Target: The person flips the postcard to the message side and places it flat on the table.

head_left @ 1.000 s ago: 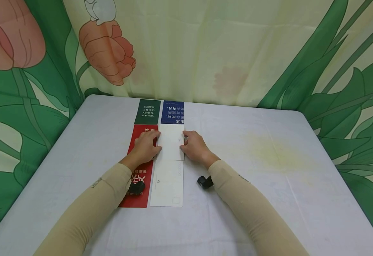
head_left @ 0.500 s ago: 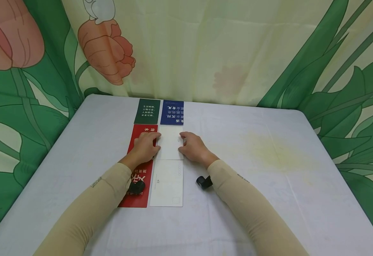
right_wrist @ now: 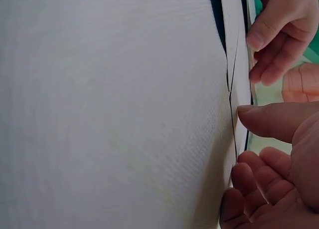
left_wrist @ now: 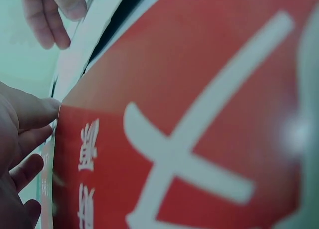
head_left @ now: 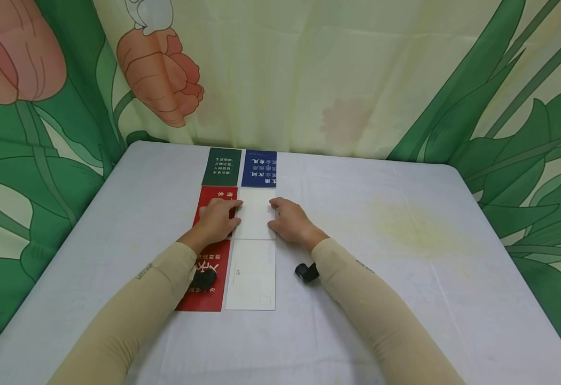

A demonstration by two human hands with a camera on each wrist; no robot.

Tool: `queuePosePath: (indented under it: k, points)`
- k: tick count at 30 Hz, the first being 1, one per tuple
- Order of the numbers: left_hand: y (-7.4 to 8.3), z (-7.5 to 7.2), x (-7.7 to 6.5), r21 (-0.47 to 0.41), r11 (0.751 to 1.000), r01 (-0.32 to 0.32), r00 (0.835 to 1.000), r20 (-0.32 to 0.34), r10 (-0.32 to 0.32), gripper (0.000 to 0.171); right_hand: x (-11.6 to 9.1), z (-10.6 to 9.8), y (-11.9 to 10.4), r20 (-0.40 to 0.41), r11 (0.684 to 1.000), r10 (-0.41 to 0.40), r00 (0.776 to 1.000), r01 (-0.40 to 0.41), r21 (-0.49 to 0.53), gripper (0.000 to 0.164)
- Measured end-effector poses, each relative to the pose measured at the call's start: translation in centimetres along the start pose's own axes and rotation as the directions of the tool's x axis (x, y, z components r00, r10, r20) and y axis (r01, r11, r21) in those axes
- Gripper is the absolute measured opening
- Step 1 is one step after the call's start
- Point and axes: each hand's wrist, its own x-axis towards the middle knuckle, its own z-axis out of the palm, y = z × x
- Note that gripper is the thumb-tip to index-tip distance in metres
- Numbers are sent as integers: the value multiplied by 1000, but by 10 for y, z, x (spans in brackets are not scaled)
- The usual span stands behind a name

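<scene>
A white postcard lies face down between my hands, below a blue postcard and above another white postcard. My left hand reaches across a red postcard and partly hides it, thumb and forefinger spread along the white card's left edge. On the opposite edge, my right hand touches the same card with thumb and forefinger apart. In the right wrist view its thumb rests at the card edge, other fingers loosely bent. The left wrist view is filled by a red postcard with white characters.
A green postcard is at the far left of the card block, near the table's back edge. Closer to me lies a second red postcard, partly covered by the left wrist camera. A white cloth covers the table; a printed curtain hangs behind.
The middle white postcard has slid slightly toward me, so its top edge sits just below the blue card. My right fingertips have shifted a little left onto the card.
</scene>
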Motion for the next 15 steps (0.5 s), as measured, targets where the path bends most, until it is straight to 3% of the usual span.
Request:
queuePosePath:
  k: [8, 15]
  points:
    - [-2, 0, 1, 6, 1000, -8, 1000, -9, 8, 64, 0, -2, 0, 16, 1000, 4, 1000, -4, 6, 60]
    - [0, -2, -1, -3, 1000, -19, 999, 26, 19, 67, 1, -2, 0, 20, 1000, -12, 1000, 13, -18, 60]
